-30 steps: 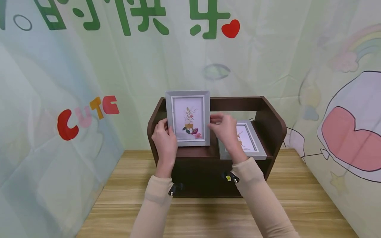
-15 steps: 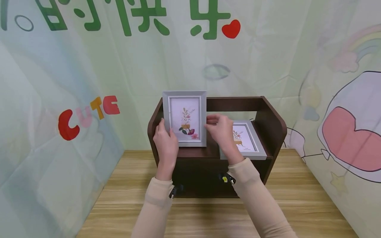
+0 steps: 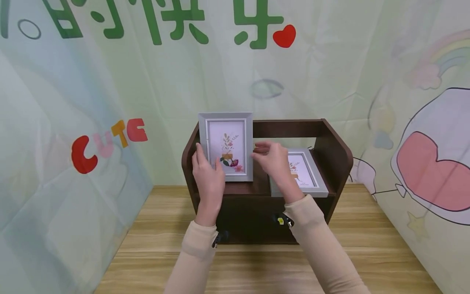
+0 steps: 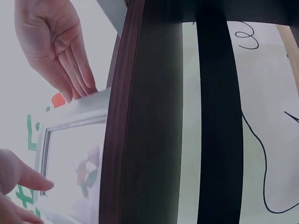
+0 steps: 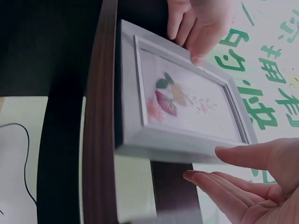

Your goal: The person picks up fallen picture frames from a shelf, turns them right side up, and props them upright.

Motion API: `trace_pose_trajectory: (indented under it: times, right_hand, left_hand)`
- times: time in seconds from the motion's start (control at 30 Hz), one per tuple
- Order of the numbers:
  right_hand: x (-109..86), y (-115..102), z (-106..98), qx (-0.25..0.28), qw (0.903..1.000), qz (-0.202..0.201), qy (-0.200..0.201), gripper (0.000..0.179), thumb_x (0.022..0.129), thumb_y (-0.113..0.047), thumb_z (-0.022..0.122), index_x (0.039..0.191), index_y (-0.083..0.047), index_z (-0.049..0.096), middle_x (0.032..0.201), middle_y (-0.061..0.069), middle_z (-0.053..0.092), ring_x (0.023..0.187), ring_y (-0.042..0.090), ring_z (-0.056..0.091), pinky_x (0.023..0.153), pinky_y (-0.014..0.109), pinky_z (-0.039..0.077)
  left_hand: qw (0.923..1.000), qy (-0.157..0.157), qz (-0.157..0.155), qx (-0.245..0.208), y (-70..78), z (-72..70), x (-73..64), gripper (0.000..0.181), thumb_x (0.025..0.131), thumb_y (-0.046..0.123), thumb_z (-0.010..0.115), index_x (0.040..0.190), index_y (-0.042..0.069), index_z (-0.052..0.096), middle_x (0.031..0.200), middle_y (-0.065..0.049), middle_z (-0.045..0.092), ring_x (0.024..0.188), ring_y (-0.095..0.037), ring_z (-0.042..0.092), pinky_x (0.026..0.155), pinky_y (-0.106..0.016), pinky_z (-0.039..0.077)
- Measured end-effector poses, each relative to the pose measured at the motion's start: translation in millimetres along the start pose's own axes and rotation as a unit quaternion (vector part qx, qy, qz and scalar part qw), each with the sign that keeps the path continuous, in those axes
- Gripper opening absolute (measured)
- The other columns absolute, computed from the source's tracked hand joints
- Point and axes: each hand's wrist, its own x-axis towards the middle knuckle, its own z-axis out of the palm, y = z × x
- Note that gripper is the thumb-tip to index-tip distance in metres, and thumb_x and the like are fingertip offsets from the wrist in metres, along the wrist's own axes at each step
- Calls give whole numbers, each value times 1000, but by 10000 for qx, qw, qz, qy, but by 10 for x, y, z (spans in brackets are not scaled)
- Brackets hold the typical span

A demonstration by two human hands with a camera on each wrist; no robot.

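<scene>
A grey picture frame with a potted-plant print stands upright on the left part of the dark brown shelf unit. My left hand is at its left edge, fingers fairly straight, the thumb overlapping the front. At the right edge is my right hand. In the right wrist view, its thumb and fingers are extended and spread apart by the frame's side. A second grey picture frame, holding a plant print, lies face up to the right, partly hidden by my right hand.
The shelf unit has a raised right side panel and a back rail. It stands on a wood-grain table. Printed cloth with green characters hangs behind and on both sides.
The upright picture frame has shifted left along the shelf. My right hand moved left with it, then stayed almost still, while my left hand slid rightward, its thumb further over the front.
</scene>
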Motion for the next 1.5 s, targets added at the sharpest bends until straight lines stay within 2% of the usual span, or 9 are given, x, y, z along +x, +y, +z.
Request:
trace_pose_trajectory:
  times: [0.2,0.33,0.47,0.7,0.8,1.07,1.2,1.5]
  right_hand:
    - [-39,73,-203,-220,9996,129,-78,37,86,-20,70,118,-3,64,111,14,69,103,26,67,85,40,55]
    - [-71,153,-350,-482,9985,243,8,39,87,-23,68,121,-3,62,116,16,67,106,28,65,89,42,53]
    - [-103,237,-472,-687,9970,321,156,40,89,-23,66,123,-3,61,118,17,66,107,29,64,91,43,52]
    - [-150,373,-675,-937,9935,526,374,43,88,-23,66,123,0,59,120,21,63,109,33,61,96,46,48]
    - [-164,436,-751,-1069,9914,649,396,45,88,-23,66,124,1,58,123,21,62,113,34,59,99,47,45]
    - [-233,549,-878,-1375,9823,1244,276,52,89,-25,64,131,4,51,132,25,53,120,38,51,103,51,40]
    - [-264,592,-906,-1551,9780,1384,152,56,89,-24,64,133,7,48,134,27,51,119,38,51,104,52,40]
    - [-322,686,-917,-1636,9704,1758,-243,60,90,-27,62,135,8,44,137,29,46,112,39,48,102,52,40]
  left_hand:
    - [9941,452,955,247,100,101,-92,64,84,12,71,139,-2,41,138,-20,45,127,-31,47,101,-42,45]
    - [9895,463,1363,109,192,172,-150,55,80,11,75,128,-3,52,125,-19,55,115,-30,55,95,-41,50]
    - [9878,237,1533,-155,268,232,-197,47,78,12,77,118,-3,60,112,-18,59,103,-30,58,86,-39,54]
    - [9869,-553,1380,-629,371,320,-276,39,78,13,77,110,-3,63,102,-16,61,92,-27,60,78,-36,55]
    - [9852,-932,1261,-697,403,353,-316,36,79,14,77,109,-2,64,99,-15,62,87,-25,61,75,-33,56]
    - [9788,-1761,903,-521,454,458,-410,31,79,14,76,105,-1,67,96,-14,65,82,-23,65,73,-30,57]
    - [9733,-2142,714,-422,468,490,-451,33,80,15,76,107,-2,66,95,-14,65,82,-22,64,72,-30,57]
    - [9611,-2701,539,-213,480,551,-498,34,83,19,73,109,-3,66,97,-15,70,83,-21,67,76,-32,57]
